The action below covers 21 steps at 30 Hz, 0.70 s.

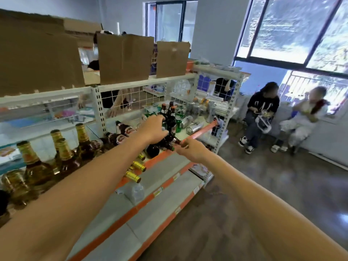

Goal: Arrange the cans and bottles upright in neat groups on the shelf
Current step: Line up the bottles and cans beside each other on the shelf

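Left hand [154, 129] fingers around upright dark bottle [172, 124], right hand [189, 150] fingers round lying bottle [153, 150]

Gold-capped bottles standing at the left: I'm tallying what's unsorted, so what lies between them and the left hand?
Head view: several red-labelled bottles lie on their sides between the standing gold-capped bottles and the left hand.

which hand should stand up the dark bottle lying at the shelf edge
Right: the right hand pinches the neck of the lying dark bottle, while the left hand grips a standing dark bottle behind.
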Each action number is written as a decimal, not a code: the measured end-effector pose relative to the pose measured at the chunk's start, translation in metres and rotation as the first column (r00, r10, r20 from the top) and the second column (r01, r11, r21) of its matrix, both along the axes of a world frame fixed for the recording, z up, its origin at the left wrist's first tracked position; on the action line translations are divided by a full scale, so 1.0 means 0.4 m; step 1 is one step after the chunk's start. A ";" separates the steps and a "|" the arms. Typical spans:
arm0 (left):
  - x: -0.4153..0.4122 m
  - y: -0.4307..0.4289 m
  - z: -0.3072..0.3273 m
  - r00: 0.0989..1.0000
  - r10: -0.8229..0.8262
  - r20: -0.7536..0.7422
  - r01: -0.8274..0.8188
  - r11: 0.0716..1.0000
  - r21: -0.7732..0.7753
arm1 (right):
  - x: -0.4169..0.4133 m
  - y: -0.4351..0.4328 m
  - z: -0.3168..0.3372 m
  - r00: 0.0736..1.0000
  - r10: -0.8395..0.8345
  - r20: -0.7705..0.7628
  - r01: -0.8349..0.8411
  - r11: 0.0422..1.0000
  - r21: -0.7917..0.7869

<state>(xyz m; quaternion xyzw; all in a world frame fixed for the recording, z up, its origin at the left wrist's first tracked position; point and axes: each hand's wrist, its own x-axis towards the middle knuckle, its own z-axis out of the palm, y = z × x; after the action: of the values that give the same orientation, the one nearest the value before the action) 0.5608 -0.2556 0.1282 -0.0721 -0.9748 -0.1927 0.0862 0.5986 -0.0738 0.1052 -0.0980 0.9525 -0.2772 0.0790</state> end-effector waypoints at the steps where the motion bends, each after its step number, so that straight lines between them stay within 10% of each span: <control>1: -0.031 0.012 -0.011 1.000 -0.005 0.005 0.005 1.000 -0.003 | -0.025 0.016 -0.010 1.000 -0.002 0.009 0.002 1.000 0.005; 21: -0.794 -0.075 -0.209 0.980 0.072 0.188 -0.083 0.995 0.049 | -0.805 -0.058 -0.199 0.990 -0.003 0.141 -0.008 0.997 0.078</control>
<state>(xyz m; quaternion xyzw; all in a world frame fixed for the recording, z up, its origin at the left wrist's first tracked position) 0.2431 -0.2855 0.0447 -0.0134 -0.9748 -0.2224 0.0044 0.2765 -0.0969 0.0256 -0.0760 0.9546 -0.2459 0.1501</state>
